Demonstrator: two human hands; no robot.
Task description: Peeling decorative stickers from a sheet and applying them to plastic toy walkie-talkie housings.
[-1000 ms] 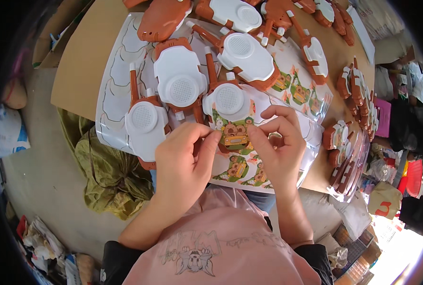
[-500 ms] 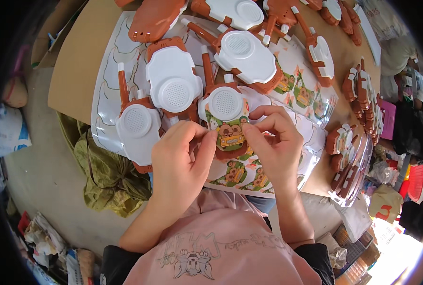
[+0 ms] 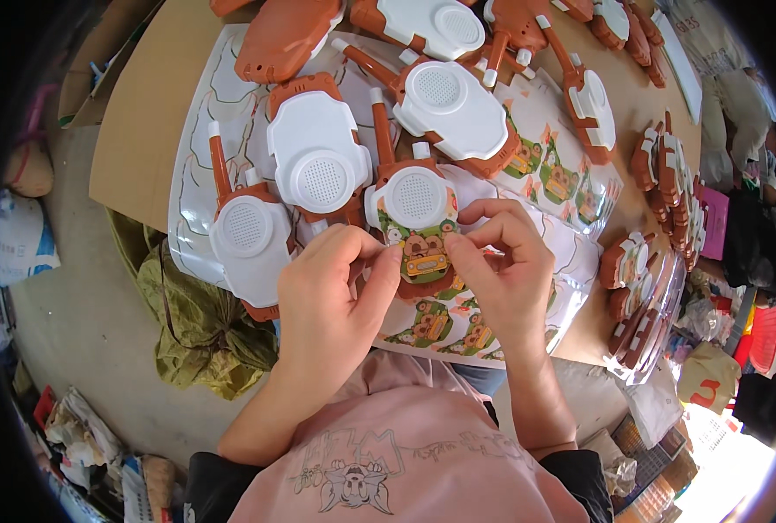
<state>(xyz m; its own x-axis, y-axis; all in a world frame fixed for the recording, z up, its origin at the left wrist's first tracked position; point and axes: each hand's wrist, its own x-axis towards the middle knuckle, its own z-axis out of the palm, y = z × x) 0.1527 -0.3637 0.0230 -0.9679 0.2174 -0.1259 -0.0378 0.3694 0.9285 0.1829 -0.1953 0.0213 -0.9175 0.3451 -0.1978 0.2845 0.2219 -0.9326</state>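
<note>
A brown toy walkie-talkie (image 3: 416, 196) with a round white speaker grille lies in front of me, its antenna pointing away. A colourful sticker (image 3: 424, 253) printed with a brown animal in a yellow car covers the lower part of its white face. My left hand (image 3: 335, 288) is closed, with thumb and forefinger pinched at the sticker's left edge. On the opposite edge, my right hand (image 3: 503, 266) has its thumb on the sticker and its fingers curled. Beneath lies a sheet of matching stickers (image 3: 431, 324). The fingertips partly hide the toy's sides.
More white-faced walkie-talkies lie close by, one at the left (image 3: 250, 240) and another beyond my left hand (image 3: 318, 148). A second sticker sheet (image 3: 571, 166) is farther right. Stacked toys (image 3: 667, 187) stand along the table's right side. Olive cloth sacking (image 3: 200, 314) sits below the left edge.
The walkie-talkie at the left has turned slightly, its antenna tip moving left. Both hands stay almost where they were at the sticker's edges.
</note>
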